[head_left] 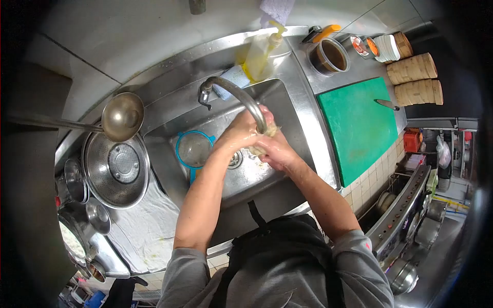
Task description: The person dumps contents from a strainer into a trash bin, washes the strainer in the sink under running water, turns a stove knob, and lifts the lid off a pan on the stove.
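Note:
Over the sink (287, 118), beneath the curved faucet (236, 90), both my hands are closed together around a pale, lumpy piece (257, 150). What kind of thing it is cannot be made out. My left hand (240, 132) covers it from the left, and its fingers are partly behind the faucet spout. From the right, my right hand (277, 150) presses against it with curled fingers. Both hands look wet. A blue-rimmed strainer (195, 149) lies in the sink left of my hands, and the drain (235, 160) is below them.
Right of the sink lies a green cutting board (357, 131) with a knife (386, 104). Behind it stand a tub of brown liquid (328, 57) and bamboo steamers (412, 66). A soap bottle (259, 56) is at the back. A colander (115, 167) sits left, below a hanging ladle (123, 117).

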The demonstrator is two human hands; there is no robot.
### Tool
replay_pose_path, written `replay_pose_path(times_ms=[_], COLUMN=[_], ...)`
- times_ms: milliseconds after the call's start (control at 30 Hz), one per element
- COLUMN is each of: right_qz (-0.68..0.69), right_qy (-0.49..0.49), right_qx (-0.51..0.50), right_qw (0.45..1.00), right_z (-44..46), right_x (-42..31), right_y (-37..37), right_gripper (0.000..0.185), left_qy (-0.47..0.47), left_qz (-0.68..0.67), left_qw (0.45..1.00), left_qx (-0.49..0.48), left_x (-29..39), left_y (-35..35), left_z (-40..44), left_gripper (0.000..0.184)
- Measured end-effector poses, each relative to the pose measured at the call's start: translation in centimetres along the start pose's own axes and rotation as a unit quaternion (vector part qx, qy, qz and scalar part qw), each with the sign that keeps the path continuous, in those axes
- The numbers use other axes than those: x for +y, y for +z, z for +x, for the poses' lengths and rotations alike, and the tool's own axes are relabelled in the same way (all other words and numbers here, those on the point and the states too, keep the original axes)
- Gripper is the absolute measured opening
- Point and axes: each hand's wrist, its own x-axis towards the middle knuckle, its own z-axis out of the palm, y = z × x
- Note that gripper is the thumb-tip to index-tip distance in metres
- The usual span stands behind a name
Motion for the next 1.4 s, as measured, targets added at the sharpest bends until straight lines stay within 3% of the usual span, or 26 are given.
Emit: replay_pose_path(times_ms=[33, 100, 167, 200, 233, 300, 367, 433, 500, 533, 600, 700, 767, 833, 900, 967, 1100, 1167, 1200, 1233, 1300, 1367, 1400], right_qz=[0.019, 0.032, 0.108, 0.131, 0.13, 0.258, 0.245, 0.233, 0.044, -0.002, -0.046, -0.145, -0.285, -0.296, -0.401, -0.458, -0.531, -0.553, -0.583, -0.612, -0.581, -0.603, -0.604], right_qy=[0.014, 0.022, 0.089, 0.078, 0.087, 0.12, 0.116, 0.113, 0.178, 0.224, 0.232, 0.231, 0.157, 0.122, -0.055, -0.054, -0.057, -0.037, -0.054, -0.067, -0.023, 0.033, 0.01], right_qx=[0.004, 0.014, 0.017, -0.042, -0.051, -0.079, -0.088, -0.091, -0.069, -0.059, -0.073, -0.064, -0.098, -0.1, -0.104, -0.097, -0.035, -0.018, -0.022, -0.024, 0.003, -0.029, -0.012], right_qw=[1.0, 0.999, 0.99, 0.987, 0.986, 0.955, 0.959, 0.962, 0.981, 0.973, 0.969, 0.96, 0.941, 0.942, 0.908, 0.882, 0.845, 0.832, 0.811, 0.787, 0.814, 0.796, 0.796], right_z=[-0.4, -2.3, -4.1, -4.1, -4.6, -5.8, -7.8, -8.9, -9.8, -9.3, -8.4, -7.4, -6.6, -5.2, -3.1, -2.2, -2.0, -1.3, -0.7, -0.8, -1.6, -1.1, -0.8], right_x=[-0.2, -0.4, -0.1, 1.4, 2.1, 3.6, 4.1, 4.2, 4.9, 4.9, 6.2, 6.7, 6.5, 8.2, 10.9, 11.7, 13.4, 14.7, 15.4, 14.3, 11.1, 8.9, 7.9], right_y=[0.1, 0.5, 0.2, -0.8, -1.0, -1.0, 0.0, -0.1, -0.4, 0.3, 0.7, 2.2, 3.6, 3.4, 2.0, 1.3, 0.4, -0.4, -1.2, -0.7, -0.9, -1.6, -2.7], right_gripper=[0.032, 0.031, 0.031, 0.039, 0.039, 0.049, 0.051, 0.053, 0.049, 0.043, 0.043, 0.033, 0.034, 0.041, 0.046, 0.049, 0.053, 0.055, 0.055, 0.055, 0.056, 0.058, 0.06], left_qy=[0.062, 0.027, 0.055, 0.035, 0.049, 0.062, 0.062, 0.032, -0.094, -0.103, -0.126, -0.159, -0.168, -0.182, -0.143, -0.189, -0.242, -0.29, -0.233, -0.233, -0.13, -0.037, -0.067], left_qz=[0.06, 0.01, -0.319, -0.348, -0.402, -0.462, -0.499, -0.479, -0.379, -0.385, -0.168, -0.233, -0.224, -0.083, -0.033, 0.021, 0.014, -0.234, -0.335, -0.336, -0.455, -0.293, -0.15], left_qw=[0.996, 0.999, 0.941, 0.932, 0.911, 0.868, 0.845, 0.868, 0.92, 0.917, 0.977, 0.954, 0.948, 0.947, 0.945, 0.927, 0.89, 0.856, 0.836, 0.842, 0.807, 0.857, 0.885], left_qx=[0.007, -0.019, -0.099, -0.1, -0.08, -0.17, -0.183, -0.127, -0.038, -0.018, 0.042, 0.099, 0.152, 0.25, 0.293, 0.324, 0.386, 0.358, 0.366, 0.353, 0.353, 0.422, 0.436], left_x=[0.6, 0.9, -1.6, -3.9, -4.6, -6.3, -6.2, -6.6, -6.7, -6.9, -7.1, -7.7, -8.3, -7.9, -8.3, -9.6, -13.7, -13.3, -14.2, -14.3, -14.7, -16.5, -18.7], left_y=[0.2, 0.3, 0.1, 0.7, 1.9, 3.7, 4.8, 5.9, 6.7, 6.9, 6.9, 6.6, 6.5, 6.0, 6.4, 6.7, 8.3, 8.3, 8.7, 9.1, 8.8, 7.5, 5.8], left_z=[-0.3, -1.6, -2.8, -3.0, -3.7, -5.0, -7.2, -9.1, -10.8, -11.7, -12.1, -12.8, -12.4, -12.2, -11.8, -11.2, -9.6, -10.1, -10.2, -10.5, -10.9, -10.8, -10.8], left_gripper=[0.027, 0.037, 0.055, 0.072, 0.057, 0.066, 0.065, 0.048, 0.044, 0.044, 0.049, 0.055, 0.059, 0.066, 0.071, 0.067, 0.06, 0.053, 0.046, 0.046, 0.036, 0.032, 0.031])
